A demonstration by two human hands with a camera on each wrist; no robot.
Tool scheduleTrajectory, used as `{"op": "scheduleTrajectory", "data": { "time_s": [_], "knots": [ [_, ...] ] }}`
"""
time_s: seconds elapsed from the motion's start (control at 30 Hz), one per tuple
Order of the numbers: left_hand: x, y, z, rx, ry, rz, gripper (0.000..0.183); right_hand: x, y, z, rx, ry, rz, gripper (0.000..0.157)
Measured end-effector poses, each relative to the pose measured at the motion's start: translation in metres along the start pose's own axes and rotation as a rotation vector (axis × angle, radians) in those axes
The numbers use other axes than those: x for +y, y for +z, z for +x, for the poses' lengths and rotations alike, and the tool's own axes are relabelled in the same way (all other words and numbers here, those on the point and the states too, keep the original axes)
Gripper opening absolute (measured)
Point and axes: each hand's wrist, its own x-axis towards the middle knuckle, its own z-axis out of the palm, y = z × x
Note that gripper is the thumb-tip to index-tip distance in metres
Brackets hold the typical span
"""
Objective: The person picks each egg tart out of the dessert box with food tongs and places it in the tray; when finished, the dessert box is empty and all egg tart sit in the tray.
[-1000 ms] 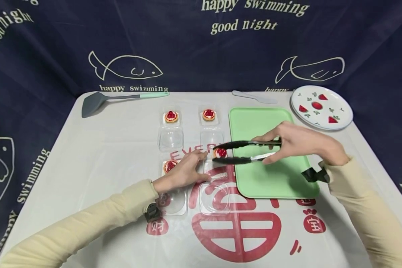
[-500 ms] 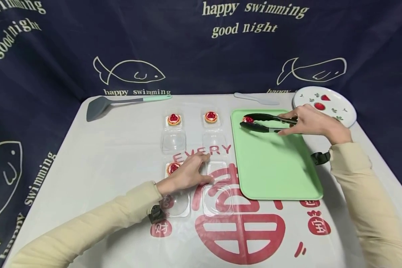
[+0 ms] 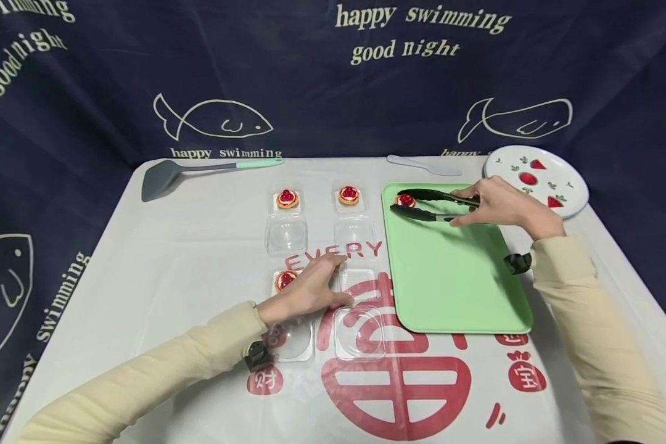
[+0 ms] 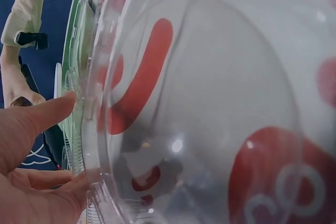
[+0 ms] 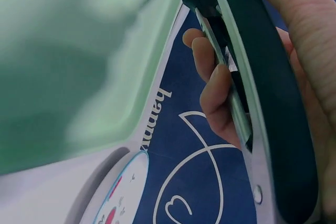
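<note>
My right hand (image 3: 502, 200) grips black-and-silver tongs (image 3: 438, 196), also large in the right wrist view, fingers round their handles. Between the tong tips is a small red-topped tart (image 3: 405, 200), at the back left corner of the green tray (image 3: 460, 271). My left hand (image 3: 312, 282) holds the left side of a clear plastic box (image 3: 361, 283) with thumb and fingertips apart; its lid (image 3: 359, 333) lies open toward me. In the left wrist view, my left thumb (image 4: 50, 109) is at the edge of clear plastic. Partly behind my left hand, another tart (image 3: 285, 280) sits in a box.
Two more tarts, a left one (image 3: 287, 198) and a right one (image 3: 348, 195), sit in open clear boxes farther back. A turner (image 3: 163, 177) lies back left, a pale plastic knife (image 3: 424, 164) behind the tray, and patterned plates (image 3: 560, 179) back right.
My right hand has carried the tart in the tongs from the front right box to the tray's back left corner, shifting slightly left lately. My left hand has stayed at the box.
</note>
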Motion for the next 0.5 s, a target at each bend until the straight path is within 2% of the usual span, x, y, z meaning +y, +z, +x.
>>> {"op": "scheduleTrajectory", "data": {
  "time_s": [0.13,0.23,0.37,0.5],
  "knots": [
    [0.0,-0.002,0.001,-0.014,-0.011,-0.007,0.071,-0.002,0.0,0.0,-0.012,0.035,-0.01,0.078],
    [0.001,-0.003,0.0,-0.016,-0.016,-0.004,0.07,-0.001,-0.001,-0.003,0.01,0.035,-0.011,0.08],
    [0.003,-0.004,-0.003,-0.026,-0.035,0.008,0.076,0.0,-0.001,-0.011,0.044,0.06,0.024,0.081],
    [0.006,-0.011,-0.008,-0.008,-0.049,-0.011,0.079,0.003,-0.002,-0.02,0.065,0.112,0.079,0.084]
  ]
}}
